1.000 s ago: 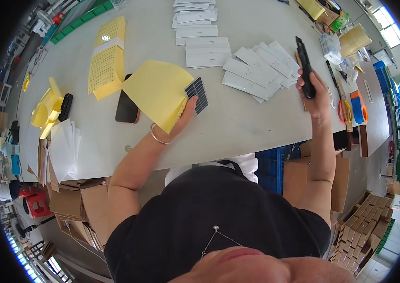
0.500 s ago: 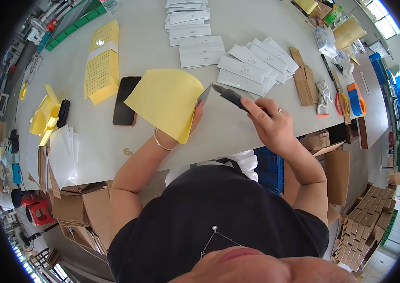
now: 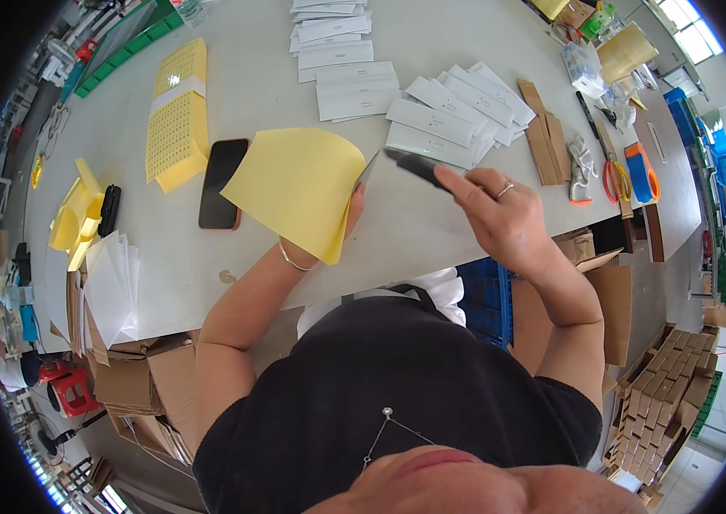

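Observation:
A curved yellow sheet [image 3: 299, 184] is gripped along its right edge by my left hand [image 3: 356, 210], most of whose fingers are hidden behind it. Beside that hand, a thin greyish edge [image 3: 369, 169] stands up, too narrow to make out. My right hand [image 3: 504, 218], a ring on one finger, is closed around a dark utility knife [image 3: 423, 169]. Its tip points left, close to the sheet's upper right edge. Beyond the knife lie fanned white envelopes [image 3: 431, 124]. A black phone [image 3: 224, 184] rests left of the yellow sheet, partly overlapped by it in view.
A stack of yellow dotted sheets [image 3: 177, 120] with a white band lies at far left. Near it are a yellow tape-like holder [image 3: 77, 214] and white papers [image 3: 109, 287]. Scissors [image 3: 616, 178], an orange-and-blue tape roll [image 3: 641, 176] and folded cardboard [image 3: 544, 141] lie at right.
My right hand and the knife have shifted slightly to the right and down, the knife now a little blurred. My left hand still holds the yellow sheet. The whole view has moved slightly.

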Available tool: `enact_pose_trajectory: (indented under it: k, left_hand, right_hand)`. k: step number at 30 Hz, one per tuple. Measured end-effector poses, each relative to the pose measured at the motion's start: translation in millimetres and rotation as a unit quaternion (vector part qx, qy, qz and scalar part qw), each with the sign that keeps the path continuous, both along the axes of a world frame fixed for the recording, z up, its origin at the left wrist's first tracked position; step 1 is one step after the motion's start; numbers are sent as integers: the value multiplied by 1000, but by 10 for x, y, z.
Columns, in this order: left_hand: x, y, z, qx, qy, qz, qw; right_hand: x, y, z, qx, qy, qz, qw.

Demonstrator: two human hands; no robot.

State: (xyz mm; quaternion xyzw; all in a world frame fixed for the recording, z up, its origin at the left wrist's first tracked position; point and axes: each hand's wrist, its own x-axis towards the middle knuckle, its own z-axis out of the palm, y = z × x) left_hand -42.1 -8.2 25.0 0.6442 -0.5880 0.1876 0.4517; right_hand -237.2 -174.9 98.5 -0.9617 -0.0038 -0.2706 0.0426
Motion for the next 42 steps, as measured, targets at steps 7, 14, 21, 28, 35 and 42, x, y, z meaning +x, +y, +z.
enact_pose_trajectory:
  k: [7, 14, 21, 28, 35, 42]
  left_hand:
    - [1, 2, 63, -8, -25, 16, 1000]
    - [-3, 1, 44, -18, -17, 14, 1000]
    - [-6, 5, 53, -13, -14, 9, 1000]
    - [24, -11, 30, -6, 6, -13, 1000]
    - [77, 4, 18, -42, -24, -5, 999]
    - [40, 23, 89, -25, -12, 7, 1000]
  right_hand:
    - [-24, -134, -252, 305, -24, -58, 950]
    - [1, -42, -163, 453, 53, -62, 888]
    - [21, 143, -44, 57, -39, 9, 998]
    - [11, 43, 30, 14, -8, -15, 1000]
    - [-64, -364, -299, -29, 120, -140, 982]
    - [77, 10, 92, 5, -10, 37, 999]
